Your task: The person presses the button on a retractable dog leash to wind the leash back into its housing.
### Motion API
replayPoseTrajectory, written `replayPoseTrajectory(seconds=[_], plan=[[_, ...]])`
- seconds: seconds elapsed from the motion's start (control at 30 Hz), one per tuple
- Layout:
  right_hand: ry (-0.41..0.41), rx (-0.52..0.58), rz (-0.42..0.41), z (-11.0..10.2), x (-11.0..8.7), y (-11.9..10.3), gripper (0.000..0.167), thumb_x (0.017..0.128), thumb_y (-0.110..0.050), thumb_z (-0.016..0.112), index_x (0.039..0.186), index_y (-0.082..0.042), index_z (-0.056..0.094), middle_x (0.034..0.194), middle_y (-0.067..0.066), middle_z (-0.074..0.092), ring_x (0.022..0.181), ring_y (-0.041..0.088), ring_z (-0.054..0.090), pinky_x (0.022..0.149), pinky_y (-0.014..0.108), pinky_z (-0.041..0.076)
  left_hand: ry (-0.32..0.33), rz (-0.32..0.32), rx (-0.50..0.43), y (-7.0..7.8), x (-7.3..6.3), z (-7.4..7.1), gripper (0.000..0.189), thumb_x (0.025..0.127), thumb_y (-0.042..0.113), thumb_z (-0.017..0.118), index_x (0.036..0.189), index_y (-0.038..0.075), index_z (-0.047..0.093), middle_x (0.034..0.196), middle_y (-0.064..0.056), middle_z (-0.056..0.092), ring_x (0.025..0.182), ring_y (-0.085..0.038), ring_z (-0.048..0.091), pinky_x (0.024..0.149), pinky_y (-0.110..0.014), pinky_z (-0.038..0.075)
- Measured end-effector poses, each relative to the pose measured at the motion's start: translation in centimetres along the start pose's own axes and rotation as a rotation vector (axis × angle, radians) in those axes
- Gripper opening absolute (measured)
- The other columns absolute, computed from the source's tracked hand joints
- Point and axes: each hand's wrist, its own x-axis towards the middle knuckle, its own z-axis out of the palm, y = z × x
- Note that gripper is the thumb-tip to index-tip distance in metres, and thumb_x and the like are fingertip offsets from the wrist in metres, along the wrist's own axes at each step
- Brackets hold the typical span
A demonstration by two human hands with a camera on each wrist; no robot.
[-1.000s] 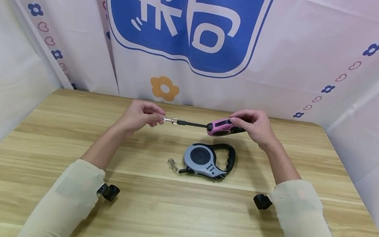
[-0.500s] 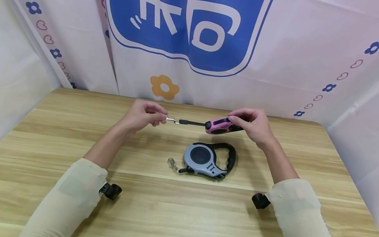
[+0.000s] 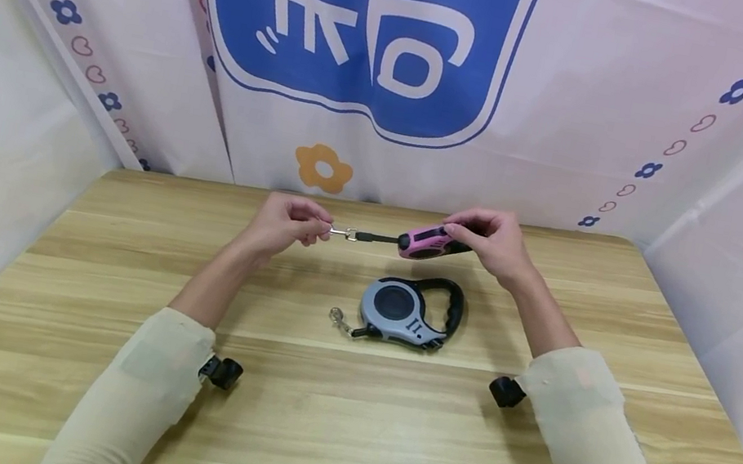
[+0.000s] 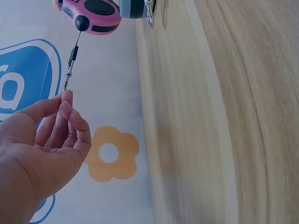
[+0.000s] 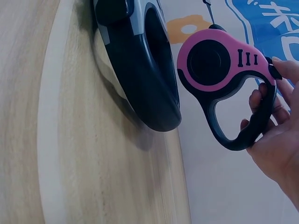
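Observation:
My right hand (image 3: 494, 245) grips the black handle of a pink retractable dog leash (image 5: 209, 60), thumb at the button on its top. The pink leash is up off the table, its nose pointing left. Across from it, my left hand (image 3: 286, 227) pinches the end of its metal snap hook (image 4: 66, 82) between thumb and fingertips. A short black cord (image 3: 376, 239) runs straight between hook and casing. In front of both hands, a grey-blue retractable leash (image 3: 393, 302) with a black loop handle lies on the table, its own snap hook (image 3: 337, 315) to the left.
The wooden table (image 3: 334, 441) ends at a white printed cloth (image 3: 568, 134) hanging behind, with more cloth on both sides. Black wrist cameras stick out inward from the left sleeve (image 3: 136, 381) and the right sleeve (image 3: 592, 437).
Both hands have drawn slightly closer together, and the stretch of cord between hook and pink casing is shorter. The grey-blue leash has stayed where it was.

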Motion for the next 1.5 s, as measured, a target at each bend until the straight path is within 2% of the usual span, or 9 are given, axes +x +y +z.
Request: replayPoseTrajectory(seconds=[0.4,0.53,0.73,0.97,1.37,1.5], plan=[[-0.022,0.003,-0.001,0.3,0.4,0.0,0.017,0.095,0.001,0.072,0.107,0.013,0.073,0.092,-0.006,0.074,0.081,0.014,0.062,0.070,0.030,0.053,-0.005,-0.003,0.004,-0.1,0.0,0.1,0.020,0.098,-0.002,0.067,0.114,-0.014,0.068,0.080,-0.001,0.074,0.070,-0.014,0.063,0.068,-0.024,0.055],[-0.023,0.007,0.000,0.4,0.5,0.1,0.016,0.095,0.001,0.072,0.107,0.013,0.073,0.093,-0.005,0.074,0.082,0.014,0.062,0.071,0.028,0.053,-0.008,-0.002,0.012,-0.1,0.0,0.1,0.021,0.097,-0.003,0.068,0.114,-0.014,0.068,0.080,-0.001,0.074,0.073,-0.019,0.065,0.068,-0.024,0.055],[-0.022,0.012,-0.003,0.6,0.5,0.0,0.017,0.095,0.001,0.072,0.107,0.013,0.073,0.093,-0.006,0.074,0.082,0.014,0.062,0.070,0.027,0.052,-0.019,-0.011,0.029,0.0,0.1,0.3,0.020,0.098,0.000,0.068,0.114,-0.013,0.069,0.083,-0.003,0.075,0.073,-0.015,0.065,0.072,-0.028,0.056],[-0.025,0.028,-0.008,1.0,0.6,0.0,0.017,0.095,0.003,0.071,0.106,0.015,0.072,0.091,-0.007,0.074,0.081,0.013,0.061,0.069,0.028,0.053,-0.028,0.005,0.025,-0.1,0.3,0.4,0.022,0.098,-0.002,0.068,0.115,-0.016,0.067,0.081,-0.002,0.075,0.072,-0.016,0.065,0.070,-0.027,0.056],[-0.019,0.027,0.008,1.2,0.7,-0.3,0.018,0.095,0.001,0.072,0.107,0.014,0.072,0.090,-0.007,0.074,0.079,0.013,0.061,0.069,0.028,0.052,-0.028,-0.015,0.032,0.2,0.3,0.7,0.019,0.099,0.001,0.068,0.113,-0.010,0.071,0.082,-0.003,0.074,0.073,-0.016,0.065,0.076,-0.036,0.057],[-0.021,0.030,0.014,1.3,0.6,-0.3,0.018,0.095,0.001,0.072,0.107,0.014,0.072,0.091,-0.007,0.074,0.080,0.013,0.061,0.069,0.027,0.052,-0.037,-0.004,0.030,0.1,0.4,0.8,0.019,0.098,0.001,0.068,0.112,-0.012,0.070,0.082,-0.003,0.074,0.071,-0.015,0.064,0.075,-0.032,0.057]])
